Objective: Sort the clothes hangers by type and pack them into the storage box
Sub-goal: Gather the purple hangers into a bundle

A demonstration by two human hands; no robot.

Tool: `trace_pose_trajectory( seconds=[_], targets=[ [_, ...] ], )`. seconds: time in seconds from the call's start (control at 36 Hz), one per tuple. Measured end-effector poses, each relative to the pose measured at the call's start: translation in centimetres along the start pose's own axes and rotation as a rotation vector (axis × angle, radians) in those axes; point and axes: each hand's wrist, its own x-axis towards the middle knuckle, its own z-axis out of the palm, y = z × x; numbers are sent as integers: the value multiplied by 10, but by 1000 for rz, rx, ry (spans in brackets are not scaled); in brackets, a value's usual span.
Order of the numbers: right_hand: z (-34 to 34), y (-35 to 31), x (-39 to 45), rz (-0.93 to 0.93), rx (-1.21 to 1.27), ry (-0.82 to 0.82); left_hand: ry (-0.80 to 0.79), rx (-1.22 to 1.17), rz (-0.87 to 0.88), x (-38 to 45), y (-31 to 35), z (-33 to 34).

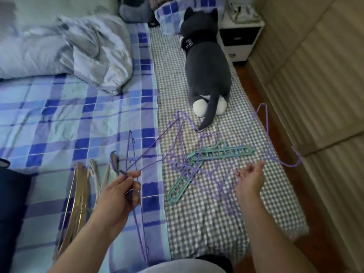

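While the left hand (120, 191) pinches a bunch of thin purple wire hangers (136, 164) between thumb and curled fingers over the blue plaid sheet (59, 119), the right hand (250, 177) has its fingers loosely curled around another purple wire hanger (266, 123) at the right edge of the checked blanket (206, 213). Between the hands, teal plastic hangers (216, 154) lie tangled with more purple ones, and pale wooden hangers (78, 194) lie near left. A grey plush cat (206, 64) lies farther off.

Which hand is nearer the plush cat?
Right. The right hand is on the checked blanket, below the plush cat in the picture. The left hand is further off, over the plaid sheet, holding purple wire hangers.
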Motion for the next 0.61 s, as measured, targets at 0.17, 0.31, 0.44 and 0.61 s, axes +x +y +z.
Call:
trace_pose_trajectory(
  seconds=[0.17, 0.31, 0.44, 0.61],
  targets=[
    [-3, 32, 9, 38, -33, 99, 30, 104, -21, -6, -17, -6],
    [-10, 60, 18, 119, -257, 4, 13, 131, -71, -7, -26, -7],
    [-45, 50, 6, -34, -378, -47, -12, 111, -94, -7, -25, -6],
    [-53, 2, -42, -227, -411, -229, -52, 51, -80, -9, -18, -1]
  ],
)
